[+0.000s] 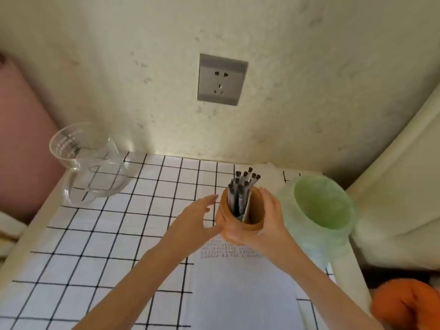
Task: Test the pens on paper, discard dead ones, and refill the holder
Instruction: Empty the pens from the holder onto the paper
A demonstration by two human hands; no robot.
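Head view looked down on a tabletop covered with a white cloth ruled in black squares, set against a pale, speckled wall with a grey socket. At far left a pink cushion leaned by the table edge. Next came a clear measuring jug, standing upright on the cloth near the wall.

Toward the middle, the left hand lay beside a brown holder, its fingers spread loosely and open; its thumb seemed to touch the holder's near side, though that contact was hard to make out. The holder stood upright over the top edge of a white sheet of paper bearing a few lines of small print. A bunch of grey pens with dark caps stood inside it, leaning toward the wall.

The right hand wrapped around the holder's right side, fingers curled against it in a grip. Just right of that hand stood a pale green cup, open-mouthed. At the lower right corner showed an orange cloth-like shape, too blurred to identify.
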